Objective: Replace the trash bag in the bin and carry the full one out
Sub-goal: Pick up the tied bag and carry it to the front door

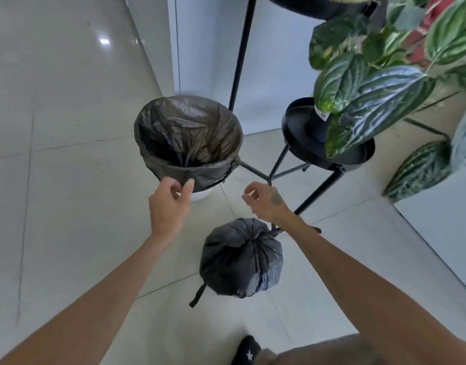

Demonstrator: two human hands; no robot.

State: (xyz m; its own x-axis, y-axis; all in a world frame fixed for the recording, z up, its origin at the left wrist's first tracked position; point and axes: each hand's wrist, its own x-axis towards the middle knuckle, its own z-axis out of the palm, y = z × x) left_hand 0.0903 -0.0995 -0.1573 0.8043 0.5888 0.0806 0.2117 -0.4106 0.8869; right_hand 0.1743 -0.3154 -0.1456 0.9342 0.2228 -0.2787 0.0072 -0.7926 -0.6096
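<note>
A white bin (200,195) stands on the tiled floor with a fresh dark trash bag (189,133) lining it, the bag's top folded over the rim. My left hand (170,204) is at the near rim, thumb and fingers just touching the bag's folded edge, holding nothing. To the right of the bin hovers my right hand (266,201), fingers loosely curled and empty. The full black trash bag (241,259), tied at its top, sits on the floor between my forearms, a drawstring trailing at its lower left.
A black metal plant stand (329,154) with thin legs stands right of the bin, close to my right hand. A large-leaved striped plant (371,83) overhangs it. A white wall (208,48) lies behind the bin. My dark shoe (249,350) is at the bottom.
</note>
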